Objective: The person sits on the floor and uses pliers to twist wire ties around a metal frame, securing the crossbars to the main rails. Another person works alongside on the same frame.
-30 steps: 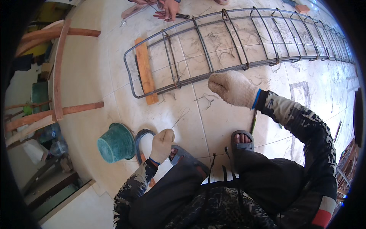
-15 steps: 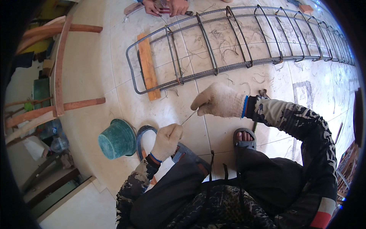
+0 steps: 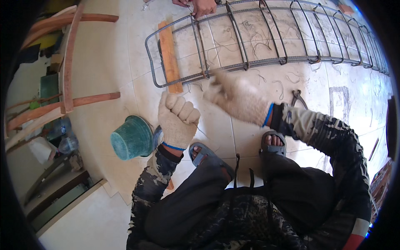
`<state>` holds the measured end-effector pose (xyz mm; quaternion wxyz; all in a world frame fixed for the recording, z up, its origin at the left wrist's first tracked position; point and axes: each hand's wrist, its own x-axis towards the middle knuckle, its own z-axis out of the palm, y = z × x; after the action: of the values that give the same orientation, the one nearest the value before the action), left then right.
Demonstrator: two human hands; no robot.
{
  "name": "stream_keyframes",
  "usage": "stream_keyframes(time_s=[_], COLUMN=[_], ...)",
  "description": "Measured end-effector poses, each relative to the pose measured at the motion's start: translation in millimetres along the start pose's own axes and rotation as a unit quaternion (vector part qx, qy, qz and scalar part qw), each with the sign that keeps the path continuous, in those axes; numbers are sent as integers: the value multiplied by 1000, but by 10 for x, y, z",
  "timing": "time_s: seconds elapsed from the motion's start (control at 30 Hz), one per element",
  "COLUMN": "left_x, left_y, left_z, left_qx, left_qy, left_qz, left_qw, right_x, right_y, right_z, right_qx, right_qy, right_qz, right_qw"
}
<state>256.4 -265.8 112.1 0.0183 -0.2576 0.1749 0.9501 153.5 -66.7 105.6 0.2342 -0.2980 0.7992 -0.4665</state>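
Note:
A long steel rebar cage lies on the tiled floor, its near-left end propped on a wooden block. My left hand, in a cream knit glove, is closed in front of the block. A thin tie wire sticks out below its curled fingers. My right hand, gloved the same way, is at the cage's near bar by the first stirrup. Motion smears its fingers, so whether they grip anything is unclear. Pincers lie on the floor to the right of it.
Another person's hands work at the cage's far-left bar. A green bucket stands left of my sandalled foot. Wooden frame pieces are at the left. Scraps of wire litter the tiles.
Both my hands have moved forward toward the cage and farther apart in height; the wire no longer stretches between them. The other person's hands have shifted right onto the cage. The pincers are now uncovered.

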Motion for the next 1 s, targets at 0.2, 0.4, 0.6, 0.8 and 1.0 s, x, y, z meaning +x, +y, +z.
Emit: stream_keyframes(time_s=[0.2,0.4,0.6,0.8,1.0], left_x=[43,-19,25,55,-160], left_y=[22,51,-199,-514,-996], left_z=[130,168,246,-46,-494], left_qx=[-69,-84,-4,110,279], left_qy=[-87,-94,-26,108,153], left_qz=[85,82,98,31,-45], left_qw=[990,989,995,988,947], right_x=[-507,-576,-709,-711,-524], right_y=[-155,-120,-84,294,481], right_z=[436,386,554,477,437], right_qx=[74,28,187,99,233], right_qy=[-199,-121,-222,-374,-39], right_qz=[66,-5,128,98,176], right_qw=[975,992,949,917,956])
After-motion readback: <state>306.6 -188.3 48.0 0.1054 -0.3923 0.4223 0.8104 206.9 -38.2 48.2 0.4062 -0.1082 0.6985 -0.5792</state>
